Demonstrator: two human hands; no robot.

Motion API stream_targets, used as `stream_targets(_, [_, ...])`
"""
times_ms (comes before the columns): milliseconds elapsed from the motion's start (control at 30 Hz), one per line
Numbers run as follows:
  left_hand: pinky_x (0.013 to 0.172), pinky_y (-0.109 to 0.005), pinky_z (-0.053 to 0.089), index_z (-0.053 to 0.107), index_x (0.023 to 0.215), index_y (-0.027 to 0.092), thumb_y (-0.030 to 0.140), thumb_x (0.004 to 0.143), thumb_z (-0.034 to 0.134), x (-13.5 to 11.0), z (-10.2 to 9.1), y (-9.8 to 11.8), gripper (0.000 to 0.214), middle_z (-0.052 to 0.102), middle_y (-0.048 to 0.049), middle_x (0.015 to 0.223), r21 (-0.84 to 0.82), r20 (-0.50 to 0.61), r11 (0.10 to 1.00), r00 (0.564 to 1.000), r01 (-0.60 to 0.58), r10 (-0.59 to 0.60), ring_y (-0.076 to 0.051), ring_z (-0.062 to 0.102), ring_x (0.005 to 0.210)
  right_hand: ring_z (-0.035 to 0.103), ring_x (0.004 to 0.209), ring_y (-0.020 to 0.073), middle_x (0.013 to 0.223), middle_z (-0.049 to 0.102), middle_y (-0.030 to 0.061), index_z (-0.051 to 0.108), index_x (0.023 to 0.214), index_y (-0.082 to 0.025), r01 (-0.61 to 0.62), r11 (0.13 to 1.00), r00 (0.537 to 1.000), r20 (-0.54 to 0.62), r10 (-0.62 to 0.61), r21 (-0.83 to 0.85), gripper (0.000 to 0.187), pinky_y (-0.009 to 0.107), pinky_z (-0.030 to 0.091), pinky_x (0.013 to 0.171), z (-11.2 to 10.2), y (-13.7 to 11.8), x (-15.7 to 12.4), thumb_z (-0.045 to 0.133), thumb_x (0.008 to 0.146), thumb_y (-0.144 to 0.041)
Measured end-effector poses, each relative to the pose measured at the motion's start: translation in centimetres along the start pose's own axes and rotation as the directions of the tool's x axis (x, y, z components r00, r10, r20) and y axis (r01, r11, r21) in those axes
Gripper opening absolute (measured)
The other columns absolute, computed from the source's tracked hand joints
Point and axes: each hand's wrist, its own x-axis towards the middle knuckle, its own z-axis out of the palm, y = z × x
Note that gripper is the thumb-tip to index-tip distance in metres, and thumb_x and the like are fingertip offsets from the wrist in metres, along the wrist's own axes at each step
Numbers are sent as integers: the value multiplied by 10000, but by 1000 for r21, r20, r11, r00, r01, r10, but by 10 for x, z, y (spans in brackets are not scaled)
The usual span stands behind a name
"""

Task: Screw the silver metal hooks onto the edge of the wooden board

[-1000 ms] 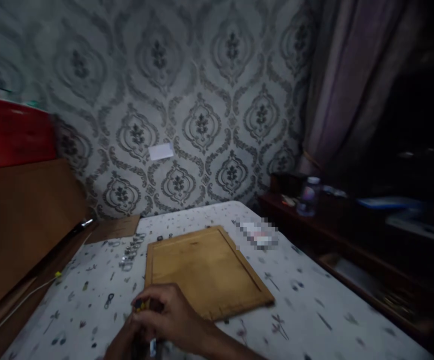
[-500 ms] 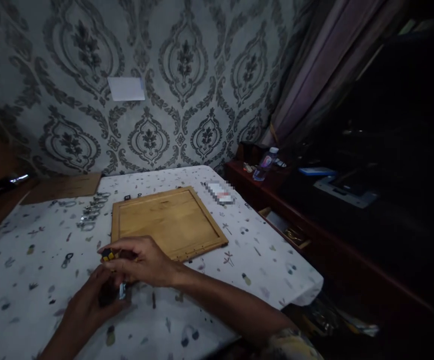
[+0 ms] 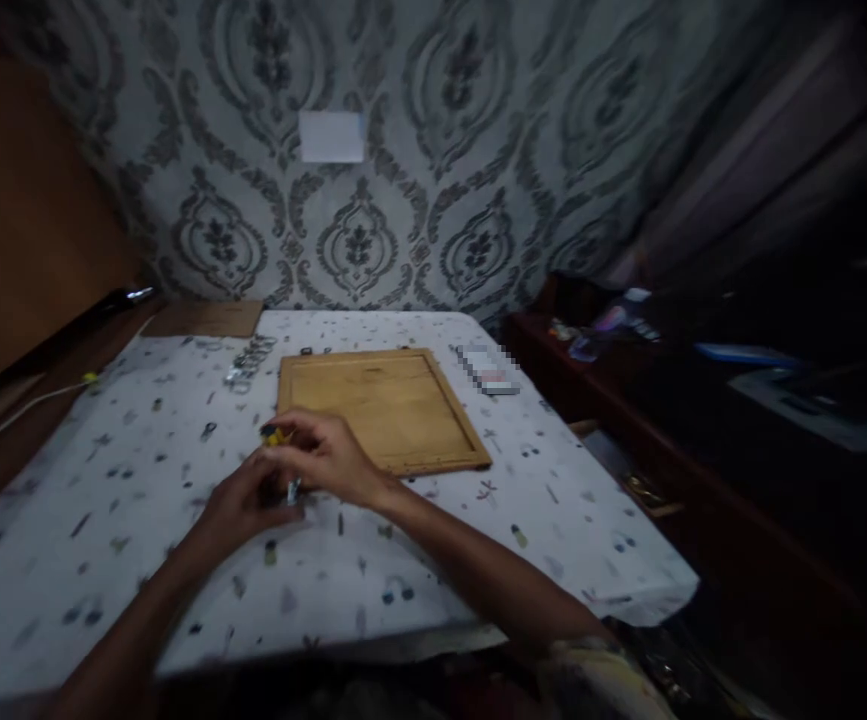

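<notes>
Cloth-covered worktop (image 3: 133, 430), wooden board (image 3: 395, 405) on it. Right hand (image 3: 335, 460) overlaps the board's 8 o'clock corner, left hand (image 3: 245, 495) curls at the right's 8. Right fingers pinch a yellow-and-dark piece (image 3: 275, 437) at 10 o'clock; silver bit (image 3: 294, 490) by the left fingers, can't tell if gripped.

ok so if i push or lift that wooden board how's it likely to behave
The wooden board would probably stay stiff when lifted: it looks like a rigid panel with no visible sag. Lying broad and flat, it seems unlikely to roll or tip; a push would more likely slide it over the patterned table cover.
</notes>
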Motion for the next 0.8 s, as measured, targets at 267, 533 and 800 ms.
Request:
stream_targets(267, [761, -315, 436, 650, 948, 207, 418, 700, 888, 4, -7, 7, 403, 561, 6, 903, 36, 63, 999, 998, -9, 7, -198, 544, 845, 573, 539, 80, 731, 609, -47, 620, 955, -187, 110, 989, 992, -54, -116, -96, 239, 209, 474, 552, 1, 4, 7, 679, 906, -414])
stream_targets(533, [720, -314, 425, 657, 969, 217, 447, 720, 885, 4, -8, 8, 408, 542, 7, 906, 25, 76, 999, 997, -22, 20, -191, 535, 823, 579, 504, 67, 743, 611, -58, 599, 912, -200, 112, 993, 983, -143, -115, -31, 331, 207, 489, 521, -1, 6, 1, 742, 867, -495])
stream_targets(800, [735, -315, 420, 655, 963, 211, 451, 708, 899, 4, -7, 6, 427, 532, 11, 913, 38, 74, 999, 997, -15, 12, -186, 528, 823, 584, 495, 56, 755, 600, -60, 587, 908, -197, 154, 987, 969, -187, -158, -39, 356, 204, 489, 504, 1, 6, -1, 750, 869, -511])
